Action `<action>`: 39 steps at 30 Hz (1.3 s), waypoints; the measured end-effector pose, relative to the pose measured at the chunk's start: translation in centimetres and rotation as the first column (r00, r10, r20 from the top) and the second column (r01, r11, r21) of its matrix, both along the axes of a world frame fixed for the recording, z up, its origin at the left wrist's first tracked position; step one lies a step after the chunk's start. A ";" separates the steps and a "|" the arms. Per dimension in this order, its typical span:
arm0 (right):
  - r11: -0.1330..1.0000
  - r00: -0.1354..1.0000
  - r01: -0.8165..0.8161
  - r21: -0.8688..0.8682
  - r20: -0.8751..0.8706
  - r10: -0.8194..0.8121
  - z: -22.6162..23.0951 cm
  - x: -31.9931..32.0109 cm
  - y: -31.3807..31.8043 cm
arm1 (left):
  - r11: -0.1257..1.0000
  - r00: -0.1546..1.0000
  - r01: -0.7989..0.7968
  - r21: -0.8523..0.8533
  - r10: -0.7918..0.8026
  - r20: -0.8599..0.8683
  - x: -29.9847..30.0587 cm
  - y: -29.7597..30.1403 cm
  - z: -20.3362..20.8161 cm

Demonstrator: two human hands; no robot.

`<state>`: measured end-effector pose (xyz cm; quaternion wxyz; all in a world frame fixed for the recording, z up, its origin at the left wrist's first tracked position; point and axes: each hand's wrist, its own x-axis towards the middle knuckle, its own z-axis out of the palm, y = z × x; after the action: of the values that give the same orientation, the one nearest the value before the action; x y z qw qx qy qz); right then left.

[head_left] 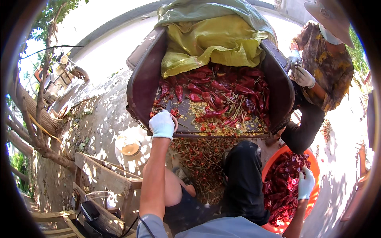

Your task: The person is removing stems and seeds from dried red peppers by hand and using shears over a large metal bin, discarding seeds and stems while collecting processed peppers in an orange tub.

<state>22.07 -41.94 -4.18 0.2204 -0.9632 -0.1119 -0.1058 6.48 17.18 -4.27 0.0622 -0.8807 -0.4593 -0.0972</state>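
Observation:
My left hand [162, 124], in a white glove, is closed at the front left corner of the cart bed. A scissors [175, 121] shows there, with a pinkish loop beside the fingers and a blade pointing away over the bed. Dried red chili peppers [216, 95] lie heaped on the bed, among yellow seeds and cut stems. Low on the right, my gloved right hand [306, 183] rests at the inner edge of an orange basin [314, 198] filled with red peppers. Its fingers look loosely apart, and I see nothing held in them.
Yellow and grey-green sheets [214, 39] cover the cart's [287, 89] far part. A gloved co-worker [329, 63] sits at its right side. Stems and pepper scraps [202, 166] litter the ground by my legs. A wooden bench [103, 174], a straw hat [129, 144] and tree trunks are left.

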 end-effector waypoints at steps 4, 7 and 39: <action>0.854 0.885 -0.452 0.259 0.010 0.465 4.2 0.0 14.9 | 1.000 1.000 0.013 0.023 -0.013 0.011 -0.1 0.1 -0.1; 0.544 0.587 -0.805 0.237 0.186 0.788 7.0 0.4 27.6 | 0.998 0.999 0.053 -0.023 -0.053 -0.005 -0.7 -0.5 0.7; 0.490 0.481 -0.871 0.007 0.206 0.852 0.4 6.1 46.6 | 0.974 0.973 0.221 -0.041 -0.217 0.074 0.4 0.4 1.2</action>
<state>28.19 4.67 -3.81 0.2859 -0.7496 -0.5928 -0.0708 6.89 17.61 -3.07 0.0134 -0.9234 -0.3635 -0.1226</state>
